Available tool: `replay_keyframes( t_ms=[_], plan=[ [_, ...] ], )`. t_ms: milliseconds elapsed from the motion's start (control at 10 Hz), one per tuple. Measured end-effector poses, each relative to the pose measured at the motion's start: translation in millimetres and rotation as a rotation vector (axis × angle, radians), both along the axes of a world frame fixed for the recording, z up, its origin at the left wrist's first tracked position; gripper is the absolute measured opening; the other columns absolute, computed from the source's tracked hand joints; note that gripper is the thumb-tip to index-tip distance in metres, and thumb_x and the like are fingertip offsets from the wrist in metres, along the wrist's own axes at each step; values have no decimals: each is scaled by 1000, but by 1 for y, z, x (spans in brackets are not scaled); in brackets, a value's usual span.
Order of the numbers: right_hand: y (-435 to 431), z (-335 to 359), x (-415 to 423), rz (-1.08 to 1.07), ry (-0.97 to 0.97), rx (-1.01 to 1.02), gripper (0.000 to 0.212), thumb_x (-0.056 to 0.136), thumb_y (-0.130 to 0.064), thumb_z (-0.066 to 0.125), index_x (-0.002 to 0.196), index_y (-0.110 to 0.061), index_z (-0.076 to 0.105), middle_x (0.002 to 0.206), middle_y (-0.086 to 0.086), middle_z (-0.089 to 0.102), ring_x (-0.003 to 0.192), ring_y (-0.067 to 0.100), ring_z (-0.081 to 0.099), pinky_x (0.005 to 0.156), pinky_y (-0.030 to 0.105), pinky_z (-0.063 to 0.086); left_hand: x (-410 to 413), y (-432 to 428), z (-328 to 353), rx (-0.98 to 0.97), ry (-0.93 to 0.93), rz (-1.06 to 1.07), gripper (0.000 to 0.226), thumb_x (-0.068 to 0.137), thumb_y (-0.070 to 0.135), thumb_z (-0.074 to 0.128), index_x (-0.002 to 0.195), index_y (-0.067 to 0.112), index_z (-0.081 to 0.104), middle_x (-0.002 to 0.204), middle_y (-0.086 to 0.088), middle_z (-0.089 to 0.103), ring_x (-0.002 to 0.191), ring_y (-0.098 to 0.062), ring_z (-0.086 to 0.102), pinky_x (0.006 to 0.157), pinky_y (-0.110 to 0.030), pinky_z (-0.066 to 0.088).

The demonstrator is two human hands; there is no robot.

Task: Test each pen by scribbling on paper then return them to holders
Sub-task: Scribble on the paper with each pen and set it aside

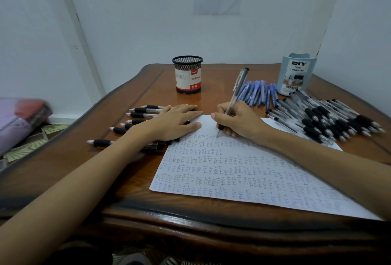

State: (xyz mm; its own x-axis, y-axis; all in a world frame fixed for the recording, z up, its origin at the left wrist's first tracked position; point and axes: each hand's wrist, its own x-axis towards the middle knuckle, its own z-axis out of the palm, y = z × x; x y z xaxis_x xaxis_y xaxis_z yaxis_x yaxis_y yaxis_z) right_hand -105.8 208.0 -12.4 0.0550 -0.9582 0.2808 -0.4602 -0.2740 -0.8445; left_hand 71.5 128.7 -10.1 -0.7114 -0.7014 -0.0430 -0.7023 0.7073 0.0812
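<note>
Writing on the white paper (232,169) with a clear pen (235,93).
The right hand (241,122) is pinching the pen in curled fingers (220,116), its tip touching the sheet. The left hand (175,123) is lying flat, fingers straight, on the paper's corner and over black-grip pens (137,115). The brown wooden table (131,182) is sitting by a pale wall (148,21).

paper (232,171): white, flat, blue-scribbled, lower right.
held pen (235,93): clear barrel, tilted, tip seemingly touching paper, centre.
holders: mesh cup (187,74) upper centre; blue organizer (298,74) upper right; upright.
loose pens: left row (139,115); blue cluster (257,93); right heap (317,114).
</note>
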Motion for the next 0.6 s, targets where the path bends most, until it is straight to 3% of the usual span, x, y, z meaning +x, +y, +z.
replay_keyframes(
  t_ms=[300,400,600],
  plan=[
    [0,-1,0,-23,30,-66,43,92,-5,55,52,-13,40,53,1,54,37,0,48,39,9,34,-1,2,2,-3,-12,4,53,98,47,27,148,30,19,157,6,13,144,-14,9,116,-45,3],
    [-1,0,1,-34,45,-63,43,90,1,52,52,-13,36,52,7,45,38,-1,47,41,9,33,-1,4,3,-1,-13,7,53,98,46,28,148,29,19,157,6,12,144,-14,9,116,-45,2],
    [2,1,0,-34,29,-27,40,93,-5,52,55,-11,41,56,4,54,38,-1,49,39,8,34,0,3,3,0,-13,3,53,98,46,27,148,29,19,157,6,12,144,-15,8,116,-45,2]
  ],
)
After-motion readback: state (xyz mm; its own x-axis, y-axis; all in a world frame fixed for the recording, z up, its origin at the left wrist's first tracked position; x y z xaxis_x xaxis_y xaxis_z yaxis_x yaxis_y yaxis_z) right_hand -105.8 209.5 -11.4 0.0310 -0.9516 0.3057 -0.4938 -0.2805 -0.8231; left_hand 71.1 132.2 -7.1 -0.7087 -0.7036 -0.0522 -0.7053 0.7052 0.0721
